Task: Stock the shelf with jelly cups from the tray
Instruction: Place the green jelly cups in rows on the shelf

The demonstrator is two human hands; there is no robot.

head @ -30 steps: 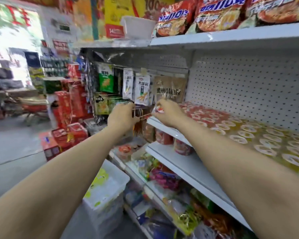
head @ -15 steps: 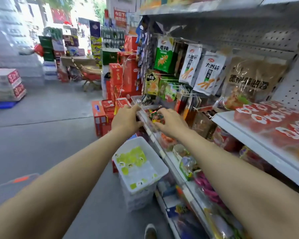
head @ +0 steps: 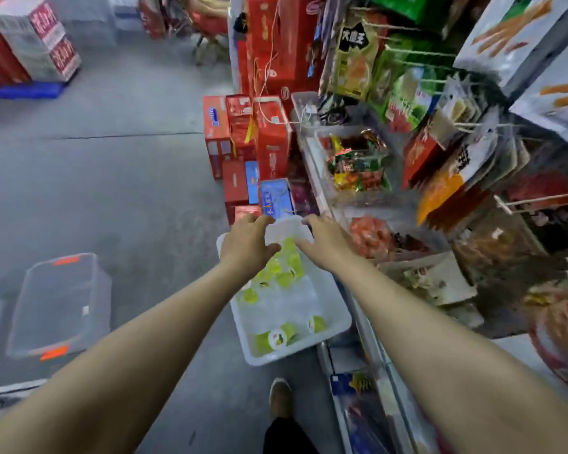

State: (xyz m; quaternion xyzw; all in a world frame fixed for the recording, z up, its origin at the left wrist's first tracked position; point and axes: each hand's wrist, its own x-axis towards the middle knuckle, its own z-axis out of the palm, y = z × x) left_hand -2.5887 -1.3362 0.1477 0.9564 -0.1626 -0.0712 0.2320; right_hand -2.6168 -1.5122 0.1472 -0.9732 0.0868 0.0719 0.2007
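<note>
The left hand [head: 248, 245] hangs over the far end of the white tray [head: 336, 317], fingers loosely curved downward and, as far as the blur lets me judge, holding nothing. The right hand [head: 325, 242] sits just beside it on the right, fingers spread and pointing down, also empty by the look of it. Both are directly above the green jelly cups [head: 284, 268], a cluster at the far end under the hands and 2 or 3 more [head: 277, 337] lying at the near end. The tray stands on the floor against the shelf [head: 351, 303] on the right. A clear storage bin [head: 59, 303] sits well apart on the left.

The cups look small, light and thin-walled, with smooth film lids that may be slippery; squeezing hard could likely dent them. Best taken by the rim or by the sides, several gathered at once between both hands
</note>
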